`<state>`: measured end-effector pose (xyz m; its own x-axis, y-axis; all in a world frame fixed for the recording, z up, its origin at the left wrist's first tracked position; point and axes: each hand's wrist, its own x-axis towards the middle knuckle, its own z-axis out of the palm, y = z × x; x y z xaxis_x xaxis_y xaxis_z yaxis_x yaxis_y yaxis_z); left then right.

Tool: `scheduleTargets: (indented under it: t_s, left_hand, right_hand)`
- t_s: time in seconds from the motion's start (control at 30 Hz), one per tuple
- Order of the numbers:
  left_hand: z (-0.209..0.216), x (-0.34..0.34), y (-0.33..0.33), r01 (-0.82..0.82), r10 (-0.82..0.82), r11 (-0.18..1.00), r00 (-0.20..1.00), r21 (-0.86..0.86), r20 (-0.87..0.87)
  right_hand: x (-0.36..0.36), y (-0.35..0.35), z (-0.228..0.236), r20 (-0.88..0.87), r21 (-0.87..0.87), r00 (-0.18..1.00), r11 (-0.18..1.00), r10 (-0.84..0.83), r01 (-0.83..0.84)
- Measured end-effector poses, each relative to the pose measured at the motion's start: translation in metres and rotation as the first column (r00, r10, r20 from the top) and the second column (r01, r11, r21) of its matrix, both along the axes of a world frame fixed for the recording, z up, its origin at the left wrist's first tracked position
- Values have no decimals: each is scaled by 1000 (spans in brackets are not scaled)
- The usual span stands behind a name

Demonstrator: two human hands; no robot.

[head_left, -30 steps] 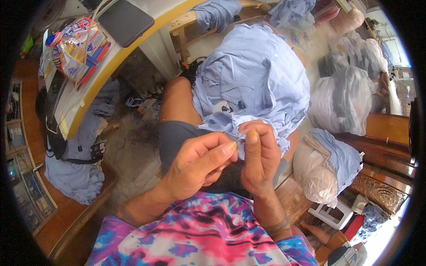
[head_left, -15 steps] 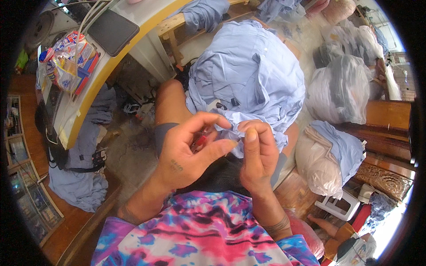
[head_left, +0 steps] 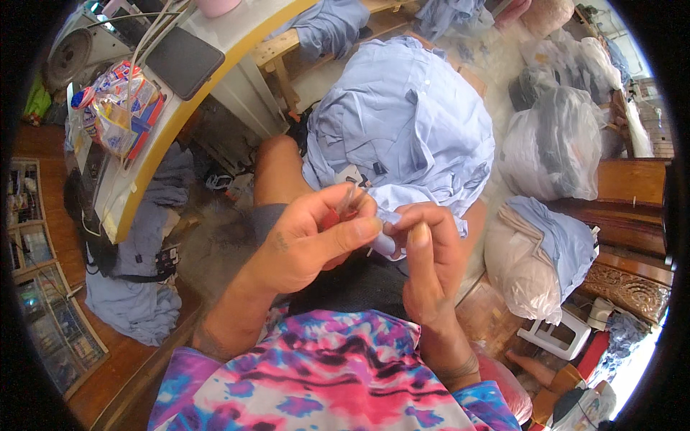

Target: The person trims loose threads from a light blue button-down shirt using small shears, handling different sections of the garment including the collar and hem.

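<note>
Left hand [head_left: 305, 237] grasped a red tool [head_left: 346, 214]; right hand [head_left: 433, 262] pinched blue cloth [head_left: 384, 243] between the 2, near the blue heap [head_left: 402, 129]. Handling was under way; portions done and remaining could not be told.

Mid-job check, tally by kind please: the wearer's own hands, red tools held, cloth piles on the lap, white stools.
Hands: 2 (left hand, right hand)
Red-handled tool: 1
Light-blue cloth pile: 1
White plastic stool: 1
Total: 5

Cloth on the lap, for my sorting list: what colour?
The cloth is light blue, best in head view.
</note>
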<state>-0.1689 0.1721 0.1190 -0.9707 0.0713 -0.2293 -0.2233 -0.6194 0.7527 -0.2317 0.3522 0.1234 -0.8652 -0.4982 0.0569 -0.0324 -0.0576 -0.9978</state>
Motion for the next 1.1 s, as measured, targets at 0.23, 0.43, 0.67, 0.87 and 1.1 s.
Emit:
scheduleTargets:
  t_s: [0.23, 0.43, 0.67, 0.87, 1.1]
  left_hand:
    - [0, -4, 10, -9, -8, 981, 996, -194, -88]
    - [0, 0, 5, 53, -53, 993, 999, -109, 8]
    - [0, 0, 0, 64, -69, 992, 997, 110, 44]
    - [0, 2, 6, -45, 44, 999, 996, 10, 77]
    - [30, 19, 7, -96, 117, 980, 986, -174, 120]
  right_hand:
    - [-3, 2, 6, 148, 0, 988, 999, 49, -49]
    - [-8, -2, -3, -170, 127, 985, 990, -33, 55]
    - [1, -7, 5, -196, 118, 974, 983, -113, 138]
    - [2, -13, -1, -322, 143, 933, 966, -161, 216]
    - [1, -16, -6, -86, 57, 971, 972, -223, 228]
